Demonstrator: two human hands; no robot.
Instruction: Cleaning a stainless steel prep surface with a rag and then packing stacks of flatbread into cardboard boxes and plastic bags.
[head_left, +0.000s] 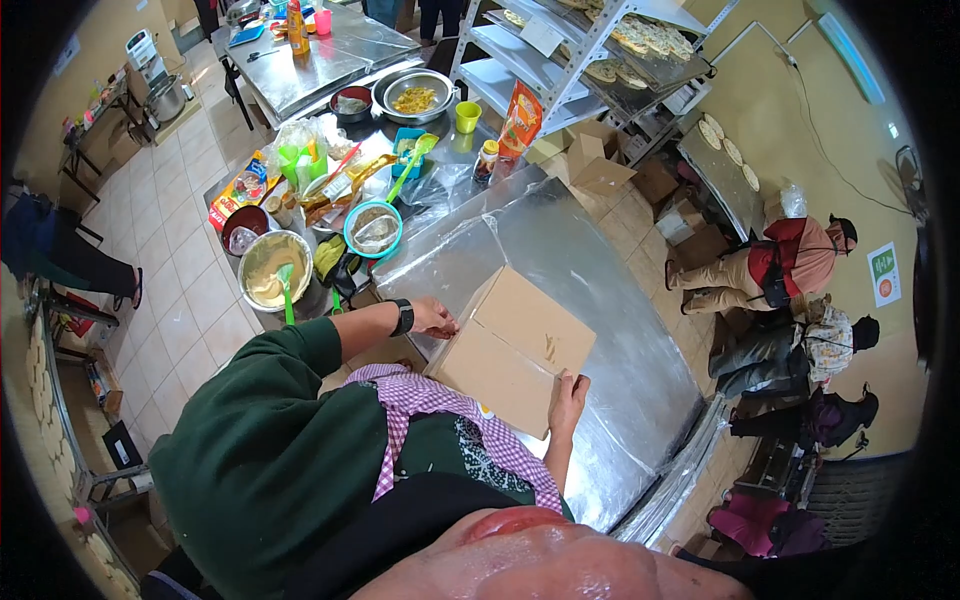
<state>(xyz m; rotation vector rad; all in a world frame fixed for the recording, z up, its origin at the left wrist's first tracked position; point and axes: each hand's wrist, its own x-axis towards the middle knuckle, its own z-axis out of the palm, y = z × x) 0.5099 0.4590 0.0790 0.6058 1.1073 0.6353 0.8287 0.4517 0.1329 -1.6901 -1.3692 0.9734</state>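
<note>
A brown cardboard box rests at a slant near my body, over the front part of a metal-topped table that has a plastic covering. My left hand, with a dark watch at the wrist, has its fingertips at the box's left edge. The box's right corner is gripped by my right hand, the thumb lying against the cardboard. A seam runs across the upper face, which bears a small dark mark. The underside of the box is hidden.
Left of the box stand a bowl of creamy mixture with a green spatula, a turquoise-rimmed bowl and a metal bowl of yellow pieces. A red pouch stands near a metal rack. Several people are at the right.
</note>
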